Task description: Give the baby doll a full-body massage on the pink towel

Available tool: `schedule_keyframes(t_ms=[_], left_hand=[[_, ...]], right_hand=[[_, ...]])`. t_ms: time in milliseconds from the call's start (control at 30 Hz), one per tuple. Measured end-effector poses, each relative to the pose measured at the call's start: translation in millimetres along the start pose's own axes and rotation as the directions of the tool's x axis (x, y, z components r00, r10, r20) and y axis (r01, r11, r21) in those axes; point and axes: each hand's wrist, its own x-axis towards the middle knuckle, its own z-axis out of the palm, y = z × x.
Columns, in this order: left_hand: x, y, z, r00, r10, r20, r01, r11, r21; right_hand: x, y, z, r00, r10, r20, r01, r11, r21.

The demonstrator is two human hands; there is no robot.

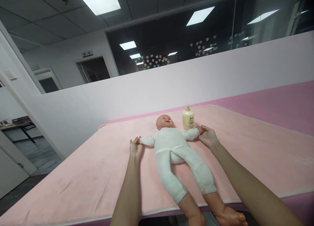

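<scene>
A baby doll [169, 141] with a white cloth body lies on its back on the pink padded table, head away from me and feet over the near edge. Its arms are spread out to both sides. My left hand [135, 147] is closed around the doll's hand on the left. On the other side, my right hand [208, 137] grips the doll's other hand, thumb on top. Just behind that arm stands a cream pump bottle [188, 118] with a dark printed label, upright beside the doll's head.
The pink cover [80, 183] spreads over the table on both sides of the doll. A white low wall [147, 92] with a pink band runs behind it, below a dark window with heart stickers. At far left, a desk [21, 125] shows through an opening.
</scene>
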Motion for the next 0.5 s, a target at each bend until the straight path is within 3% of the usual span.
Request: schedule_keyframes(t_ms=[267,500], left_hand=[[6.0,-1.2,-2.1,0.998,-0.037,0.058,0.039,0.999,-0.020],[-0.6,-2.3,-1.8,0.987,0.020,0.157,-0.036,0.995,0.096]], right_hand=[[-1.5,-0.1,3.7,1.000,0.026,-0.004,-0.027,0.999,-0.043],[2.4,2.1,3.1,0.999,0.005,0.037,-0.001,0.993,-0.119]])
